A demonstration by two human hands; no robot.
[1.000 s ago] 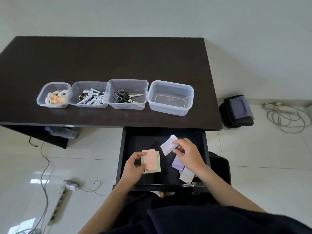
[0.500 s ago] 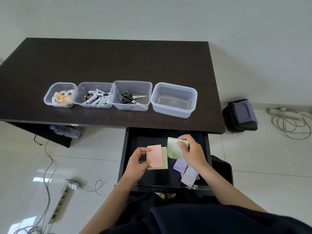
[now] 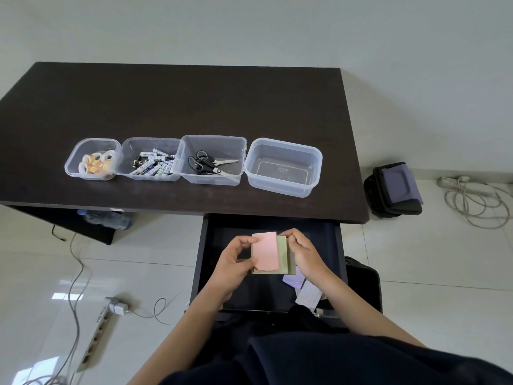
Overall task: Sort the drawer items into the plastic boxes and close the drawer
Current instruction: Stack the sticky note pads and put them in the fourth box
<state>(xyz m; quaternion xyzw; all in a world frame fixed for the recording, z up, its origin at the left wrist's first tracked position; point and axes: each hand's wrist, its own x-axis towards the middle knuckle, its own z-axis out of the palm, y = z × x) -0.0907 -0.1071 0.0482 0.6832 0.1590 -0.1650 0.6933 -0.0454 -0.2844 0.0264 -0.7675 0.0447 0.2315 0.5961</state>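
Over the open black drawer point(image 3: 211, 273) I hold a stack of sticky note pads point(image 3: 268, 252), pink on top and green beneath. My left hand point(image 3: 234, 261) grips its left edge and my right hand point(image 3: 304, 254) grips its right edge. A purple pad point(image 3: 293, 280) and a white dotted pad point(image 3: 308, 295) lie in the drawer's right front corner, partly under my right wrist. On the dark desk point(image 3: 194, 101) stands a row of clear plastic boxes: one with tape rolls point(image 3: 93, 159), one with batteries point(image 3: 151, 159), one with scissors point(image 3: 212, 159) and an empty one point(image 3: 283, 166).
A black bag point(image 3: 394, 188) and a coiled white cable point(image 3: 477, 201) lie on the floor to the right. A power strip point(image 3: 95, 334) with cords lies at the lower left. A water bottle point(image 3: 105, 219) rests under the desk.
My right hand has brought the green pad leftward against the pink-topped pads in my left hand. Both hands now hold one stack, raised slightly over the drawer.
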